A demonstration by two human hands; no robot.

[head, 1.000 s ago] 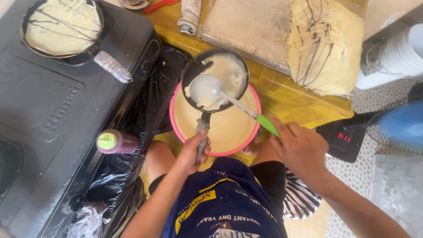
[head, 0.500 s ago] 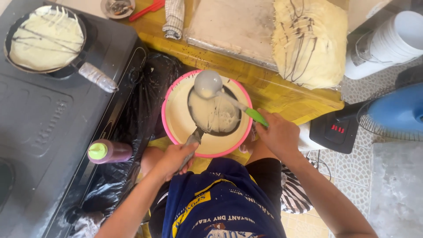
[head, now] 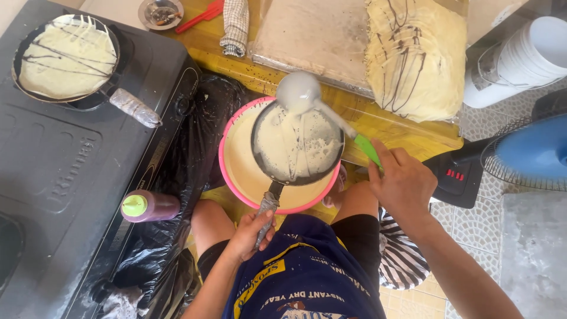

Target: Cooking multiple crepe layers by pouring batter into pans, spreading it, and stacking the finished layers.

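Currently our left hand [head: 253, 231] is closed around the handle of the small black frying pan [head: 297, 145], batter-coated, above the pink-rimmed batter basin [head: 235, 171]. Our right hand [head: 403, 183] grips the green-handled ladle [head: 300, 93], its bowl over the pan's far rim.

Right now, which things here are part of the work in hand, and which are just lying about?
In use: small frying pan in left hand; ladle in right hand; pink batter bowl.

Lying about: squeeze bottle, checked cloth, fan, stacked cups.
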